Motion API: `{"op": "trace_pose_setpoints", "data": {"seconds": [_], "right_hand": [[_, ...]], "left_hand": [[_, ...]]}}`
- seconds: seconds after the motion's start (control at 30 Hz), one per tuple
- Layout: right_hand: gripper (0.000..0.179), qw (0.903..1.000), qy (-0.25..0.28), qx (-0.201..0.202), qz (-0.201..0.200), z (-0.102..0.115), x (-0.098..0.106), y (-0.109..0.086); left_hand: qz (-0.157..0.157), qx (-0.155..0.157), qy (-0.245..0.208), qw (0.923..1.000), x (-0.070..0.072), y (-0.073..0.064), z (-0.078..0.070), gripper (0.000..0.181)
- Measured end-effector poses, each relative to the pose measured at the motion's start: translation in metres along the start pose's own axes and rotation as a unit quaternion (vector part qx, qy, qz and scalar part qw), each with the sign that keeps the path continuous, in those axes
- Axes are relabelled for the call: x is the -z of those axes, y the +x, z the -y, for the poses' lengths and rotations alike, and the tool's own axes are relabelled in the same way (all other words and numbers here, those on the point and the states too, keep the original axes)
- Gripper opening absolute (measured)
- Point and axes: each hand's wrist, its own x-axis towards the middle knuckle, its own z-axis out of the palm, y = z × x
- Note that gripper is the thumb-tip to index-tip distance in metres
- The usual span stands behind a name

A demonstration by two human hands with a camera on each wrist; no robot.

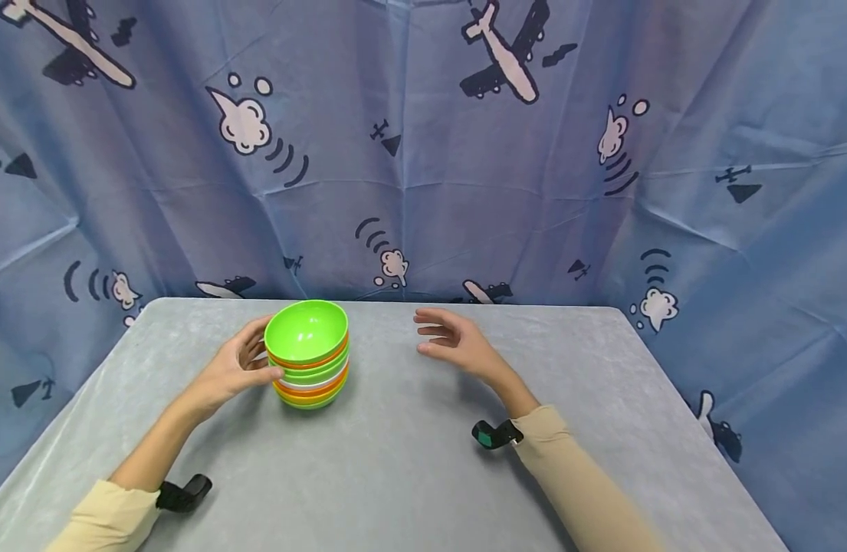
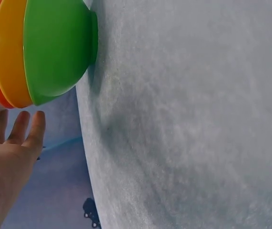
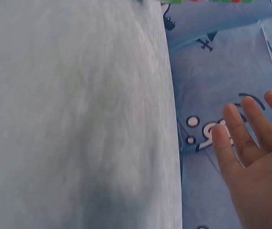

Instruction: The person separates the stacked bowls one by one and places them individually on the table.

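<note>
A stack of nested bowls (image 1: 307,333) in green, orange, yellow and white stands upright on the table, its top bowl bright green. At the stack's left side is my left hand (image 1: 233,372), the thumb in front near the rims and the fingers further back. In the left wrist view the fingers (image 2: 19,128) are extended beside the bowls (image 2: 59,47); whether they touch cannot be told. To the right, apart from the stack, my right hand (image 1: 457,343) hovers over the table with fingers spread and holds nothing. Those fingers (image 3: 250,124) look fairly straight in the right wrist view.
The table (image 1: 395,475) has a pale grey covering. Behind it and along its sides hangs a blue curtain (image 1: 354,153) printed with planes and clouds. A black wrist strap with a camera (image 1: 182,494) sits on the left wrist, and another camera (image 1: 495,435) on the right.
</note>
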Motion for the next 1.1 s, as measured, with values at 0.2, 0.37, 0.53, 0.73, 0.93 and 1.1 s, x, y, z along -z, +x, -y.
{"op": "trace_pose_setpoints", "data": {"seconds": [0.2,0.37,0.53,0.73,0.93,1.1], "right_hand": [[0.059,0.9996,0.018,0.021,0.004,0.025,-0.018,0.009],[0.06,0.9991,0.025,0.03,0.016,0.044,-0.033,0.017],[0.064,0.9984,0.032,0.04,0.025,0.031,-0.046,0.029],[0.069,0.9977,0.038,0.042,0.038,0.023,-0.062,0.042],[0.077,0.9966,0.054,0.031,0.054,0.026,-0.074,0.051],[0.086,0.9958,0.063,0.025,0.061,0.028,-0.082,0.059]], "left_hand": [[-0.012,-0.007,0.003,0.9999,-0.002,0.003,0.001,0.08],[-0.014,-0.01,0.003,0.9998,0.0,0.004,-0.001,0.079],[-0.013,-0.014,-0.006,0.9998,0.0,0.005,-0.001,0.078],[-0.014,-0.019,-0.004,0.9997,-0.001,0.006,0.0,0.079],[-0.017,-0.021,0.0,0.9996,-0.004,0.006,-0.001,0.08],[-0.021,-0.019,-0.002,0.9996,-0.006,0.006,-0.001,0.079]]}}
